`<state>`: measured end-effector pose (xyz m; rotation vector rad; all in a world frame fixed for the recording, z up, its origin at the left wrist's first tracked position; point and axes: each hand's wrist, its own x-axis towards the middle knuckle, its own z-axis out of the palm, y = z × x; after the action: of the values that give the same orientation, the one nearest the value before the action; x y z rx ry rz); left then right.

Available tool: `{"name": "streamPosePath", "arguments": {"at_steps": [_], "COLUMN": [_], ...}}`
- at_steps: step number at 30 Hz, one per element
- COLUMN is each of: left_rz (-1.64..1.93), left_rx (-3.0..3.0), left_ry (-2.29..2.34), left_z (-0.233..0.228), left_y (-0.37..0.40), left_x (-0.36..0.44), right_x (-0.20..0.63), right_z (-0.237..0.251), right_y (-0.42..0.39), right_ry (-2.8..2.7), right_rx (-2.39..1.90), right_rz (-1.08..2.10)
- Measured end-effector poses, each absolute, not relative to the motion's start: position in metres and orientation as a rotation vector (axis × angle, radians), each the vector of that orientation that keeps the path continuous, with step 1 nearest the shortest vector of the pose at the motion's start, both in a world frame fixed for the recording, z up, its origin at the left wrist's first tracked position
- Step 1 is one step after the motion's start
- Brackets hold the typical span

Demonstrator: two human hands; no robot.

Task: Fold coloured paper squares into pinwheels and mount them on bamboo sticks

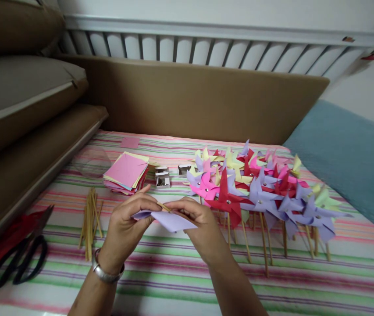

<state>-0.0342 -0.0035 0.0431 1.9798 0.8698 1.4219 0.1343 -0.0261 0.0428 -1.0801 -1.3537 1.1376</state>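
1. Fingers first: the left hand (126, 218) has a narrow pinch on a piece of lavender paper (175, 222), with the index finger sticking out a bit. There's a silver bracelet (107, 273) on that wrist.
2. The right hand (197, 216) is closed in on the other side of the same paper, fingers bent. Can't tell exactly which fingertip presses where.
3. A short bit of wooden stick (163, 206) pokes out between the two hands, right at the paper's upper edge. So the paper's up in front, held between both hands above the striped cloth (173, 283).
4. Just past the left hand: a messy stack of colored paper squares (126, 171), pink on top, and a small open white box (162, 178) beside it. One loose pink square (130, 142) lies farther back.
5. Left of the hands: loose wooden sticks (90, 224), then black-handled scissors (30, 250) next to something red (7, 239).
6. Right side: a big crowd of paper pinwheels (259, 188) on sticks, in lavender, red, pink and pale yellow.
7. Way out: brown cushions (25, 83) stacked left, a brown panel (190, 101) behind, and a white slatted rail (206, 33) above it.
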Motion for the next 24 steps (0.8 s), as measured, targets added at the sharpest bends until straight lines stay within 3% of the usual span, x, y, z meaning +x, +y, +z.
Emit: {"name": "streamPosePath", "arguments": {"at_steps": [24], "left_rz": [1.337], "left_rx": [1.699], "left_ry": [0.88], "left_z": [0.0512], "left_y": [-0.0058], "left_x": [-0.0347], "right_x": [0.134], "right_z": [0.049], "right_y": [-0.0286], "right_ry": [-1.527], "right_rx": [-1.114], "right_rz": [0.928]}}
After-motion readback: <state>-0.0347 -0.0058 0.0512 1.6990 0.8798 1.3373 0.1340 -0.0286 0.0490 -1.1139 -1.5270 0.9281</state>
